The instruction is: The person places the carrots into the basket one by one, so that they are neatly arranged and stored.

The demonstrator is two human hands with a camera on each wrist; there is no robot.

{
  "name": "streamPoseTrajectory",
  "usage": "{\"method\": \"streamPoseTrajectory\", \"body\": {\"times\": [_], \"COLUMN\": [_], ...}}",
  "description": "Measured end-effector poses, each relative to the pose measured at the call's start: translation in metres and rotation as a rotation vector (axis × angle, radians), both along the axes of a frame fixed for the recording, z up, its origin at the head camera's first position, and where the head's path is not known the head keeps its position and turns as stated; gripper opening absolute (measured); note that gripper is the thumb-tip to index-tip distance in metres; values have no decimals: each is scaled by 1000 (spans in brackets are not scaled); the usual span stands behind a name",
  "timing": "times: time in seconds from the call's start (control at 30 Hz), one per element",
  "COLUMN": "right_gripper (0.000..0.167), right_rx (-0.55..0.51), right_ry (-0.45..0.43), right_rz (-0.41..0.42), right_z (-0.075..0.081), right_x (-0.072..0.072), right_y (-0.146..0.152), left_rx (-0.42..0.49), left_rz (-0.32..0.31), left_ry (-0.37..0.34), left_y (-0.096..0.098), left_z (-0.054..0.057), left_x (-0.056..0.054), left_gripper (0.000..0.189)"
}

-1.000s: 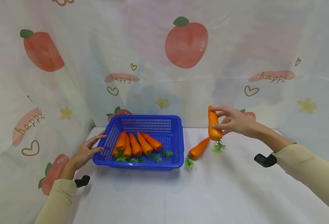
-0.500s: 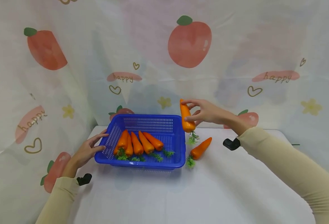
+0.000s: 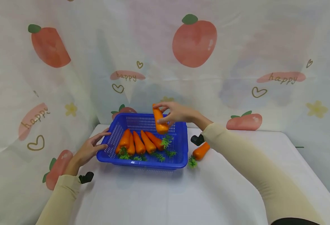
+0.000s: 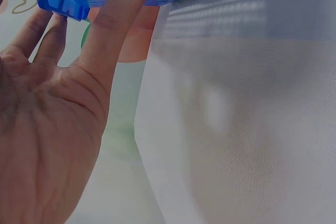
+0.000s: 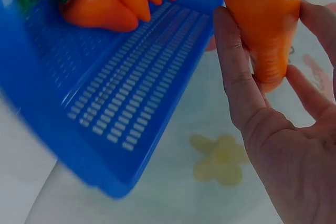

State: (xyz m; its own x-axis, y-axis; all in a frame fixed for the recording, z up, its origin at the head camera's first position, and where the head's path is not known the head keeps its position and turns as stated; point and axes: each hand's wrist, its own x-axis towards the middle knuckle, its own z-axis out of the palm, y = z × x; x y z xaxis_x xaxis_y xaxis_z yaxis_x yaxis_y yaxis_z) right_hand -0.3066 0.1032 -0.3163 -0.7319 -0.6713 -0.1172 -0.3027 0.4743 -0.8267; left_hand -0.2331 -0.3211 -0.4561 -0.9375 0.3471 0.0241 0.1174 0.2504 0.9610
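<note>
My right hand (image 3: 176, 113) grips an orange carrot (image 3: 160, 120) between thumb and fingers, above the back of the blue basket (image 3: 142, 165). This carrot is tilted, its narrow tip up and its green leaves (image 3: 166, 142) hanging down in front of the carrots inside. In the right wrist view, the carrot (image 5: 262, 14) is beside the basket's slotted wall (image 5: 126, 98). My left hand (image 3: 87, 150) holds the basket's left rim, thumb and index finger over it; in the left wrist view, other fingertips are hidden behind the rim. Several carrots (image 3: 138, 143) lie side by side in the basket, leaves towards me.
One more carrot (image 3: 200, 151) lies on the white tabletop (image 3: 142, 197) to the right of the basket, partly covered by the right sleeve (image 3: 238, 156). A patterned cloth (image 3: 153, 40) hangs behind and at the left.
My right hand has carried its carrot leftwards, from above the loose carrot on the table to over the basket. The left hand stays at the rim.
</note>
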Motion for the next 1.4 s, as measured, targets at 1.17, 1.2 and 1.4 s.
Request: {"method": "streamPoseTrajectory", "body": {"times": [1.17,1.2,1.4], "right_gripper": [66,66,64], "right_rx": [34,39,51], "right_ry": [-344,-347,-344], "right_rz": [50,53,56], "right_z": [-91,-92,-99], "right_x": [-37,-37,-39], "right_y": [-119,-120,-122], "left_rx": [-18,-15,-16], "left_rz": [12,11,11], "left_ry": [4,3,4], "left_y": [-2,-2,-3], "left_z": [-3,-3,-4], "left_x": [-8,-8,-8], "left_gripper": [58,58,58]}}
